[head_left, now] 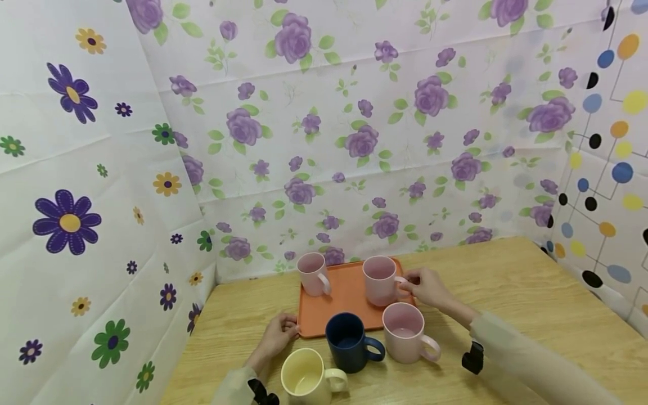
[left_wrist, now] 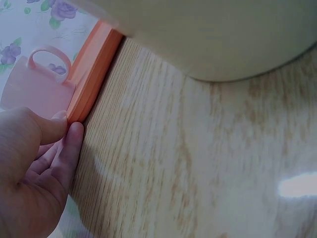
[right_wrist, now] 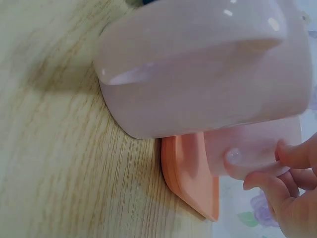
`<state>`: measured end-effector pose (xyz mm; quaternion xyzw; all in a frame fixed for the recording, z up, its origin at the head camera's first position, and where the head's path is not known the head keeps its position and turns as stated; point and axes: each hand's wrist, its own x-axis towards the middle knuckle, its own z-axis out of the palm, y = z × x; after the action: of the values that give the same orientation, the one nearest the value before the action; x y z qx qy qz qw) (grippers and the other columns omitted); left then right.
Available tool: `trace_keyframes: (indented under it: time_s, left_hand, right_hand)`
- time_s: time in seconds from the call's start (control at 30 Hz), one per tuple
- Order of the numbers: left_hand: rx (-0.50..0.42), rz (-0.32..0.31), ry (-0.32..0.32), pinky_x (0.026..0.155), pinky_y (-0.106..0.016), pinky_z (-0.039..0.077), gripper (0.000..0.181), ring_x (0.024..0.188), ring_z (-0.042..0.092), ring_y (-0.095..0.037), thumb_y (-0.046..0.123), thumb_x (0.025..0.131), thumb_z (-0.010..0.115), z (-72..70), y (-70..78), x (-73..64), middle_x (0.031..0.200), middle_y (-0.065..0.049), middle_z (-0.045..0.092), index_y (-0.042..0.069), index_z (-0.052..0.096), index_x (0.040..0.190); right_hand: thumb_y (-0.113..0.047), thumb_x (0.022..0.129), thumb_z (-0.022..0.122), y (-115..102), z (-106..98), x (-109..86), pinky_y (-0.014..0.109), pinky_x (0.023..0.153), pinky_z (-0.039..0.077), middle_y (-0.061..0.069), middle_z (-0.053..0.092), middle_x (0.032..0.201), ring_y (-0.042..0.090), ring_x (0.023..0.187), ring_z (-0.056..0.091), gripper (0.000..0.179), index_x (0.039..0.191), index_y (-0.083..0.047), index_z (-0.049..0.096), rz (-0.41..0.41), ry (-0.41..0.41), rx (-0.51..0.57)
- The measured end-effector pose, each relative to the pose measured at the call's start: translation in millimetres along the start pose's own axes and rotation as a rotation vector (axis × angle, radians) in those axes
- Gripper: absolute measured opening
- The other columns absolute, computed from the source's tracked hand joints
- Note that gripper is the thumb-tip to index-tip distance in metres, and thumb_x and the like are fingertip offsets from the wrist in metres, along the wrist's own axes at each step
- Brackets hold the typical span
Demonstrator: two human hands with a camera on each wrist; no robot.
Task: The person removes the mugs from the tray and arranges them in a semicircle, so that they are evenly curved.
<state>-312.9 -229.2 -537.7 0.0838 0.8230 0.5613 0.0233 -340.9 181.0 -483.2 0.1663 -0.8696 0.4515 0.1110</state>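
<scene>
On the orange tray (head_left: 344, 301) (left_wrist: 94, 74) stand two pink mugs, both upright. My left hand (head_left: 278, 334) (left_wrist: 37, 163) pinches the tray's near left corner between thumb and fingertips. At the tray's right side, my right hand (head_left: 427, 287) (right_wrist: 292, 183) holds the handle of the right pink mug (head_left: 378, 287) (right_wrist: 250, 139) between thumb and fingers. The left pink mug (head_left: 310, 275) (left_wrist: 37, 87) sits near the tray's back left corner, its handle pointing right.
In front of the tray stand a navy mug (head_left: 346, 349) and another pink mug (head_left: 402, 340) (right_wrist: 198, 74). A pale yellow mug (head_left: 302, 379) (left_wrist: 237, 39) stands nearest, beside my left forearm. Flowered cloth (head_left: 324, 140) hangs behind the wooden table (head_left: 496, 292).
</scene>
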Motion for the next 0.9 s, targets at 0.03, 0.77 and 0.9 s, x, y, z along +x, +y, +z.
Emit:
trace_keyframes:
  time_s: [0.03,0.77,0.9]
  left_hand:
    - [0.001,0.001,0.001,0.067,-0.018,0.057,0.026,0.074,0.058,-0.009,-0.003,0.091,0.061,0.0,-0.1,0.1,0.091,-0.019,0.062,-0.017,0.051,0.111]
    - [0.005,0.006,0.004,0.067,-0.02,0.057,0.026,0.074,0.058,-0.012,-0.005,0.09,0.061,1.8,2.0,-3.7,0.09,-0.022,0.062,-0.019,0.051,0.11]
    - [0.015,0.007,0.004,0.067,-0.019,0.057,0.026,0.074,0.058,-0.012,-0.004,0.09,0.061,1.4,2.7,-4.0,0.09,-0.022,0.063,-0.019,0.052,0.109]
  right_hand:
    - [-0.009,0.084,0.072,0,-2,-2.0,0.018,0.05,0.042,0.008,0.067,0.071,0.003,0.058,0.05,0.007,0.087,-0.002,0.072,0.001,0.01,-0.001]
    - [-0.014,0.087,0.071,-15,-44,-48.9,0.02,0.051,0.047,0.009,0.07,0.079,0.003,0.065,0.057,0.008,0.09,-0.007,0.072,0.053,0.138,-0.032]
    - [-0.014,0.087,0.072,-15,-50,-54.8,0.021,0.051,0.048,0.009,0.07,0.079,0.003,0.065,0.058,0.011,0.092,-0.005,0.072,0.064,0.136,-0.036]
